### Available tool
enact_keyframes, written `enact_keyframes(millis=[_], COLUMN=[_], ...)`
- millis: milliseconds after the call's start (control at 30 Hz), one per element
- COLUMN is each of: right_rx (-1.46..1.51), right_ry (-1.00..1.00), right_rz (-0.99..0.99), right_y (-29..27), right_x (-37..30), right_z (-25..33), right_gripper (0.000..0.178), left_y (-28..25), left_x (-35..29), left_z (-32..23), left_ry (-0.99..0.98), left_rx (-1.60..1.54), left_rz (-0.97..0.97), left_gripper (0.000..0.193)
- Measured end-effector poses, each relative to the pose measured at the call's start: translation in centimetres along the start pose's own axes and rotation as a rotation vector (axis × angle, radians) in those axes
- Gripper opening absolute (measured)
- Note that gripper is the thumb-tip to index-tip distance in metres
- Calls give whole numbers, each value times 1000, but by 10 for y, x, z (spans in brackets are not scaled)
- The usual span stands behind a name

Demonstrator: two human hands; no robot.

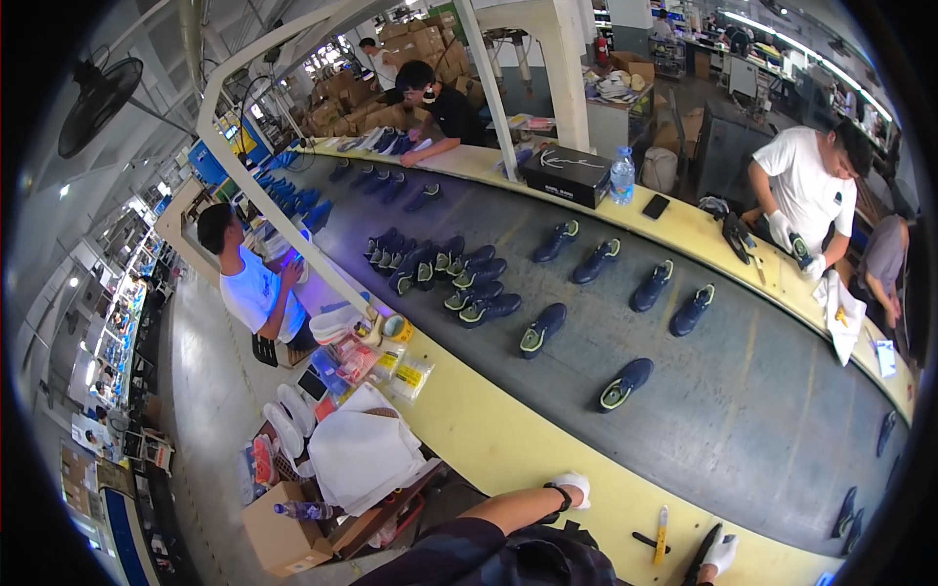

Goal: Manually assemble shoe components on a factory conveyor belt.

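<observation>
My left hand, in a white glove, rests on the yellow ledge beside the conveyor belt. Its fingers look curled in, with nothing visible in them. At the lower right, my gloved right hand is closed on a dark shoe, which is partly cut off by the frame's lower edge. Between both hands lies a yellow-handled tool, with a small black item touching or close to it. Nearest on the belt is a navy shoe with a lime-green collar.
Several navy shoes stand on the grey belt. A white-gloved person handles a shoe across it. A black shoe box, water bottle and phone sit on the far ledge. White sheets are piled at my left.
</observation>
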State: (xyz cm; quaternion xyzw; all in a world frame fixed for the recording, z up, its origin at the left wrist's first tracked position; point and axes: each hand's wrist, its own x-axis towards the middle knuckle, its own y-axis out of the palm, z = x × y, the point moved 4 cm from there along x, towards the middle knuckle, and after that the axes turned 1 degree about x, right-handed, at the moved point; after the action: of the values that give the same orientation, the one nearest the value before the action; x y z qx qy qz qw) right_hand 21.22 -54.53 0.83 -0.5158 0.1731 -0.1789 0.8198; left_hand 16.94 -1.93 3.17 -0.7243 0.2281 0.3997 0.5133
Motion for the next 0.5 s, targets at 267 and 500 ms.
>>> enact_keyframes(millis=[267, 500], right_rx=[-1, -52], right_ry=[-83, 54], right_rz=[-20, 21], right_y=[0, -7], right_x=[2, -5], right_z=[-11, 11], right_gripper=[48, 47], left_y=[-5, -10], left_x=[-3, -8], left_z=[-3, -3], left_ry=[-66, -85], left_rx=[-21, 11], left_rz=[16, 21], left_gripper=[59, 62])
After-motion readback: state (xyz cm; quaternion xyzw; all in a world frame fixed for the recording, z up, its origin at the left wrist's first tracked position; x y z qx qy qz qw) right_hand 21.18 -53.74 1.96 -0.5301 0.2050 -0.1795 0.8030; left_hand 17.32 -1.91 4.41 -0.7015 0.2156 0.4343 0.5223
